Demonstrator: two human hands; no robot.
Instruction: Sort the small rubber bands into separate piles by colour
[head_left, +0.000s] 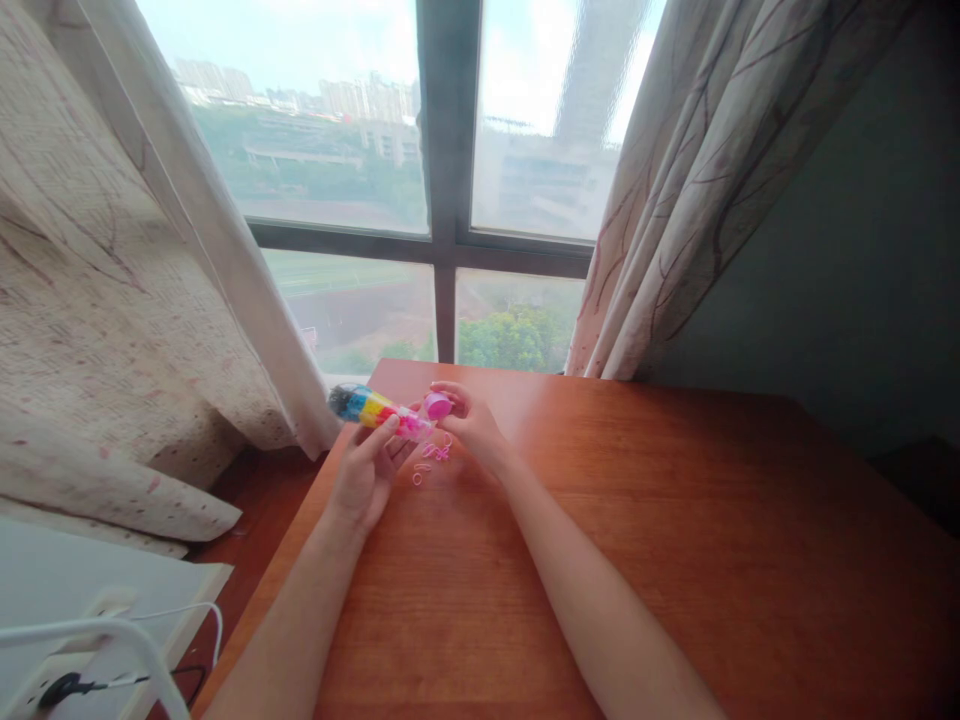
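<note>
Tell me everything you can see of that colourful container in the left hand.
The container looks like clear plastic, narrowing toward its pink end, with layers inside: black, blue, yellow, red, pink. It is held aslant above the table, black end leftward. The left hand grips it; the right hand holds a pink cap beside the narrow end; whether they touch is unclear.

Head view, forward-down over tabletop [637,500] toward window [448,190], seemingly close

Tube [372,408] partly behind left hand [365,478]

2 bare forearms [600,590] | left hand [366,478]: bare | right hand [474,428]: bare
</note>
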